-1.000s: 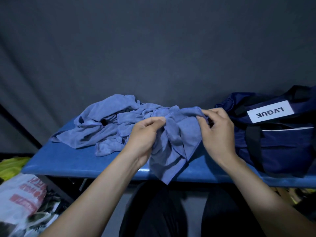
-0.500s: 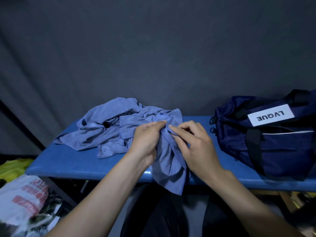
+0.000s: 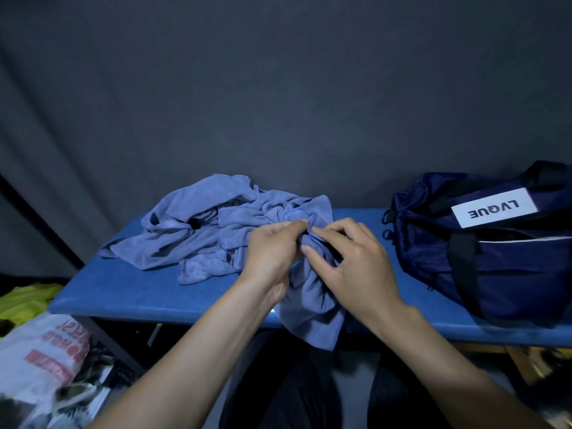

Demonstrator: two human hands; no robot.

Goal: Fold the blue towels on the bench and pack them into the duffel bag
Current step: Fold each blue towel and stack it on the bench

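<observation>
Okay, towel pile [image 3: 198, 230] sits bench [image 3: 130, 292] centre-left; your left hand [image 3: 272, 255] and right hand [image 3: 356, 267] pinch one towel's [image 3: 312, 308] hem at the front edge. Find corners, spread flat first; duffel bag [image 3: 495, 261] waits right end.

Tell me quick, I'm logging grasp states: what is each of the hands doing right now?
Left hand: closed, pinching the blue towel at its hem.
Right hand: closed, pinching the same towel's hem beside it.

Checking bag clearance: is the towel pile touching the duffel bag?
Apart. The head view shows bare blue bench between the towel pile and the duffel bag.
</observation>
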